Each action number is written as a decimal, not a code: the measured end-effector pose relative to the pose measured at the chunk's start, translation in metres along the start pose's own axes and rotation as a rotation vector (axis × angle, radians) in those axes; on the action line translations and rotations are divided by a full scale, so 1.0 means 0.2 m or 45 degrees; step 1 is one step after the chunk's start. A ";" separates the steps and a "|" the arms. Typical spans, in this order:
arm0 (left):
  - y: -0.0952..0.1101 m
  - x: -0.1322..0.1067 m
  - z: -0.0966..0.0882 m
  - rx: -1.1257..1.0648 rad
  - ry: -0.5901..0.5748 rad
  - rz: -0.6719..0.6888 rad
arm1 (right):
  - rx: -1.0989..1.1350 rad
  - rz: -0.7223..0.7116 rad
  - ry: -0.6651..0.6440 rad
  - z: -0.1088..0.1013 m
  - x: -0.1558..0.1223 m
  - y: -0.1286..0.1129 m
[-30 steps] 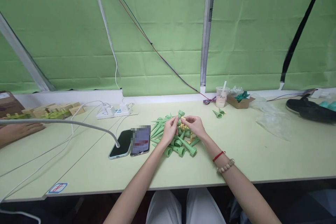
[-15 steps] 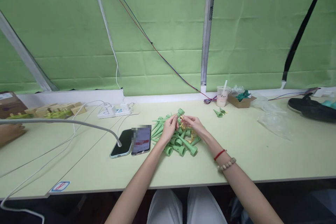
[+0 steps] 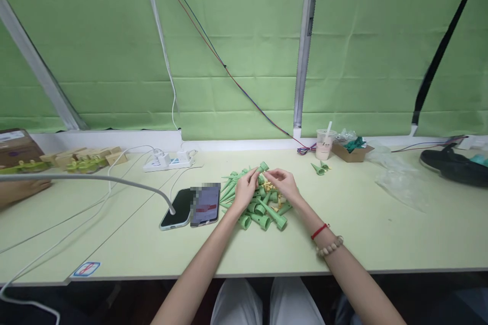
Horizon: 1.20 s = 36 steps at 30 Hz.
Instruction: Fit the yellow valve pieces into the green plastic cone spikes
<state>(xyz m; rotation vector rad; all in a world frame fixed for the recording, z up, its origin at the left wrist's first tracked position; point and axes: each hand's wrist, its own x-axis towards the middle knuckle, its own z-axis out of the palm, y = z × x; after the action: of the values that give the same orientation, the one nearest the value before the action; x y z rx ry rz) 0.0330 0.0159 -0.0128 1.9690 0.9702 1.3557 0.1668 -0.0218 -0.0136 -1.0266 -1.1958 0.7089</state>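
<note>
My left hand [image 3: 246,188] grips a green plastic cone [image 3: 262,167], its wide hollow end pointing up and right. Close to that cone, my right hand [image 3: 284,184] has thumb and fingers pinched together; whatever sits between the fingertips is too small to make out. Beneath both hands lies a pile of similar green cones [image 3: 261,221], some with the open ends facing me. Small yellow pieces [image 3: 280,200] are scattered among the cones, partly hidden by my right hand.
Two phones [image 3: 206,205] lie left of the pile, with a grey cable crossing above. Behind are a power strip [image 3: 173,162], a drink cup [image 3: 324,144], a small cardboard box [image 3: 351,153] and loose cones [image 3: 318,168]. Another person's hand [image 3: 25,190] rests far left; plastic bags [image 3: 400,183] lie right.
My right fingertips have drawn slightly away from the cone's mouth, and the yellow bit seen at them is no longer distinct. The left hand keeps the cone. The camera view has shifted slightly.
</note>
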 end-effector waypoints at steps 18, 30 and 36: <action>0.00 0.00 0.00 0.235 -0.072 0.112 | -0.398 -0.428 0.246 0.03 -0.02 0.03; 0.02 0.03 -0.04 0.143 -0.109 0.279 | 0.513 0.392 -0.317 0.04 -0.01 -0.01; 0.01 0.00 -0.04 0.268 -0.049 0.212 | 0.132 -0.006 0.033 0.04 -0.01 0.03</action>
<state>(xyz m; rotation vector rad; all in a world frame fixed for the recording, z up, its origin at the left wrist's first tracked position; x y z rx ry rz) 0.0267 0.0156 -0.0083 2.2689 0.9836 1.3446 0.1588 -0.0199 -0.0197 -0.9440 -1.1270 0.7440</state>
